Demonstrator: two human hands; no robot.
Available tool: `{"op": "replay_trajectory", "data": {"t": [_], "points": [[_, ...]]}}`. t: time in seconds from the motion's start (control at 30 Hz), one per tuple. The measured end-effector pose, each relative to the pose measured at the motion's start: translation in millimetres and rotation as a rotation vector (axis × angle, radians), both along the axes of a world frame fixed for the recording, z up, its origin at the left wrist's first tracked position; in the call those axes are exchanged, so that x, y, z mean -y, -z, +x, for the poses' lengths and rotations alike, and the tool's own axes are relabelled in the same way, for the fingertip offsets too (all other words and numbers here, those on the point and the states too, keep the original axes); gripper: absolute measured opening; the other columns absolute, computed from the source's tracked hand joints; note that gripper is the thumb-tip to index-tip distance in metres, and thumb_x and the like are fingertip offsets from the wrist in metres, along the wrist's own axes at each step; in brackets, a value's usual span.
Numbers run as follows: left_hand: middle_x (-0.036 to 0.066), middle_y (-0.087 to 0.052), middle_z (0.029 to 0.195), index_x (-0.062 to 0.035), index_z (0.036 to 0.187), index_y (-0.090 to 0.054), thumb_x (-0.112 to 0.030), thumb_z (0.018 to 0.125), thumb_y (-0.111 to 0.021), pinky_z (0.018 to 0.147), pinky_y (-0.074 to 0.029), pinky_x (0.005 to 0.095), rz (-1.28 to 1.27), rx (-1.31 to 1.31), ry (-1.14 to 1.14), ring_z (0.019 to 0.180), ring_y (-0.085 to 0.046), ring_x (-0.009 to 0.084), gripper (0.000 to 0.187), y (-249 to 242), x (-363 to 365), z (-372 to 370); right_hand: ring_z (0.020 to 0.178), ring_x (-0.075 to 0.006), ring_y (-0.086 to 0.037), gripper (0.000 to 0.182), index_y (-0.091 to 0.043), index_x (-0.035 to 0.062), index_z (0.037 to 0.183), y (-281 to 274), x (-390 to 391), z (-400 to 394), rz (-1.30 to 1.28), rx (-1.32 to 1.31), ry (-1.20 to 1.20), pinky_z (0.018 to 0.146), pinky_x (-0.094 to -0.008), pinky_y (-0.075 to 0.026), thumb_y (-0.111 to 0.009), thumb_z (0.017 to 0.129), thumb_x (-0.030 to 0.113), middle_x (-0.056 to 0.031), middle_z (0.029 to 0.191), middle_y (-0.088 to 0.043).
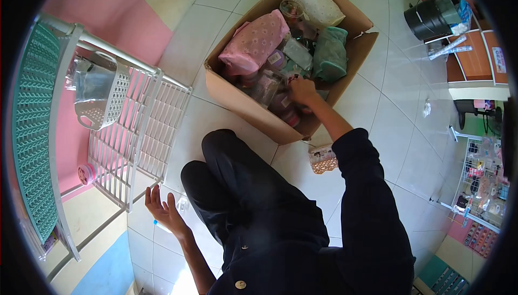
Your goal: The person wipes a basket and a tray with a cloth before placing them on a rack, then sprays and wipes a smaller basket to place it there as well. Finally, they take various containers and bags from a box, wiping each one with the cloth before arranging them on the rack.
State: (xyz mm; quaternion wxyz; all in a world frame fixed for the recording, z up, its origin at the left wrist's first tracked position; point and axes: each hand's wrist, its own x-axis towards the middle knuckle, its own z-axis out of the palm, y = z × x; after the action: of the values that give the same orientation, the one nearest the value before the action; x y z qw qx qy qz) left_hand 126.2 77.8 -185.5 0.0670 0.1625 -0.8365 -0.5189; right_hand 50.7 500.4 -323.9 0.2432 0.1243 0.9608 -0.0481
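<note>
My right hand (pixel 303 91) reaches into a large cardboard box (pixel 251 109), its fingers curled down among small packages. Whatever those fingers grip is too small or hidden to name. Close by lie a clear plastic pack (pixel 266 87) and another clear packet (pixel 298 53). Around them in the box are a pink patterned pouch (pixel 253 44), a cream patterned pouch (pixel 317 3) and a green translucent pouch (pixel 330 53). My left hand (pixel 164 211) is held over the floor beside my knee, fingers apart and holding nothing.
On the left stands a white wire shelf (pixel 151 122) with a white perforated basket (pixel 116 95) and a teal woven basket (pixel 38 127). A small peach basket (pixel 322 160) sits on the tiles near the box. A black bucket (pixel 429 18) and a display rack (pixel 483 181) are at the right.
</note>
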Motion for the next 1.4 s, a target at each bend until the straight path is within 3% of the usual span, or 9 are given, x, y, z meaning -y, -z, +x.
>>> {"op": "replay_trajectory", "data": {"t": [0.53,0.6,0.77,0.83,0.97,1.1,1.17,1.23,1.4], "points": [[0.016,-0.045,0.117,-0.0077,0.122,-0.036,-0.016,0.075,-0.057,0.097,-0.028,0.0439,0.032,0.016,0.003,0.115,-0.038,0.0283,0.052,0,-4,0,0.088,-0.0269,-0.058,0.051,-0.063,0.0053,0.085,17,28,4,0.165,-0.137,-0.034,0.073,-0.0372,-0.048,-0.067,0.054,0.046,-0.0133,0.092,-0.059],[0.015,-0.045,0.117,-0.0078,0.122,-0.036,-0.016,0.075,-0.057,0.097,-0.028,0.0433,0.02,0.007,-0.004,0.115,-0.038,0.0283,0.052,-1,0,2,0.088,-0.03,-0.058,0.067,-0.059,0.0002,0.092,8,18,3,-0.007,-0.067,0.082,0.073,-0.0371,-0.048,-0.07,0.049,0.051,-0.0204,0.103,-0.054],[0.015,-0.046,0.117,-0.0079,0.123,-0.035,-0.014,0.075,-0.057,0.097,-0.029,0.0417,0.034,0.035,-0.03,0.114,-0.039,0.0282,0.053,10,2,6,0.086,-0.0291,-0.058,0.068,-0.06,0.0019,0.096,-67,-17,18,-0.174,-0.089,0.158,0.074,-0.0348,-0.047,-0.073,0.046,0.047,-0.0179,0.093,-0.059],[0.012,-0.046,0.118,-0.0113,0.122,-0.035,-0.019,0.074,-0.057,0.095,-0.022,0.0521,0.113,0.043,0.051,0.116,-0.037,0.0271,0.053,12,-1,6,0.085,-0.0267,-0.059,0.064,-0.061,0.0046,0.095,-85,-29,26,-0.218,-0.11,0.205,0.074,-0.0327,-0.047,-0.074,0.047,0.045,-0.0144,0.088,-0.06],[0.014,-0.048,0.116,-0.0084,0.122,-0.037,-0.018,0.077,-0.056,0.097,-0.028,0.0396,0.264,0.126,0.308,0.113,-0.041,0.0249,0.05,0,-33,2,0.086,-0.0182,-0.054,0.061,-0.057,0.0042,0.102,-135,-3,39,-0.85,-0.019,0.368,0.078,-0.0288,-0.043,-0.075,0.055,0.037,-0.0086,0.092,-0.057],[0.015,-0.034,0.128,-0.0063,0.128,-0.026,-0.047,0.078,-0.052,0.098,-0.024,0.0364,0.7,0.245,0.583,0.12,-0.032,0.025,0.069,-21,-74,7,0.098,-0.0158,-0.047,0.058,-0.052,0.0038,0.11,-150,103,68,-1.317,0.079,0.262,0.087,-0.0278,-0.036,-0.073,0.062,0.031,-0.0085,0.103,-0.053],[0.015,-0.036,0.125,-0.0063,0.126,-0.029,-0.047,0.079,-0.051,0.097,-0.028,0.036,0.873,0.151,0.575,0.117,-0.035,0.0254,0.066,-18,-87,13,0.088,-0.0128,-0.05,0.051,-0.055,0.0011,0.104,-129,156,75,-1.571,0.128,0.033,0.081,-0.0265,-0.038,-0.071,0.064,0.029,-0.0067,0.094,-0.057],[0.014,-0.044,0.115,-0.0055,0.12,-0.035,-0.037,0.087,-0.041,0.092,-0.034,0.0376,0.955,0.151,0.305,0.107,-0.043,0.0233,0.046,-7,-71,13,0.085,-0.0111,-0.051,0.049,-0.056,0.0005,0.103,-137,179,79,-1.586,0.184,0.117,0.076,-0.0247,-0.04,-0.07,0.066,0.028,-0.0054,0.091,-0.057],[0.015,-0.043,0.116,-0.0052,0.122,-0.03,-0.042,0.084,-0.044,0.092,-0.035,0.0383,1.025,-0.021,0.181,0.108,-0.043,0.0261,0.055,-7,-62,22,0.074,-0.0068,-0.053,0.044,-0.057,0.0002,0.099,-140,205,72,-1.753,0.339,0.376,0.067,-0.0193,-0.041,-0.07,0.067,0.028,-0.0021,0.082,-0.058]]}}
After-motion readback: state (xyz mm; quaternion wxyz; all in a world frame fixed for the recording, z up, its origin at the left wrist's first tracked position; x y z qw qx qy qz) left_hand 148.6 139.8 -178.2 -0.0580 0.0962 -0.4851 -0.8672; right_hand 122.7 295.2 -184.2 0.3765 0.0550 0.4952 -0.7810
